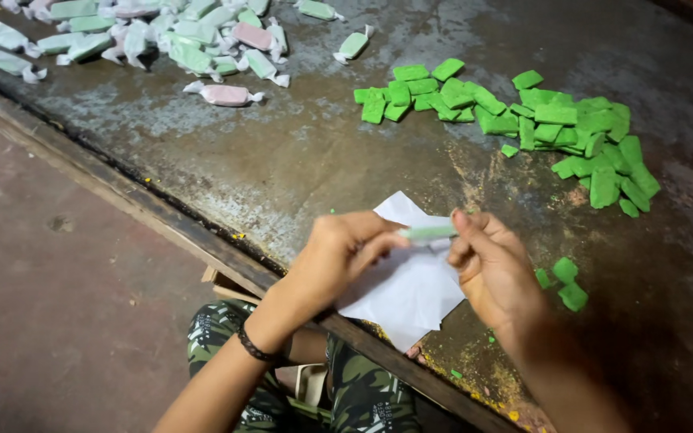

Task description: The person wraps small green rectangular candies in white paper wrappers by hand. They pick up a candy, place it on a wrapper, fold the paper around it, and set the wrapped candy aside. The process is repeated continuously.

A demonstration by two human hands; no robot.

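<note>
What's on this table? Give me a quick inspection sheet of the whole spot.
Surface: dark, stained table with yellow crumbs at its edge.
Job's things: green piece half wrapped, held over white papers.
Clutter: bare green pieces heaped at right; wrapped pieces, green and pink, at far left.
Hands: left hand and right hand both pinch the piece.
Cables: nothing seen.
Surroundings: reddish floor; camouflage trousers below.
</note>
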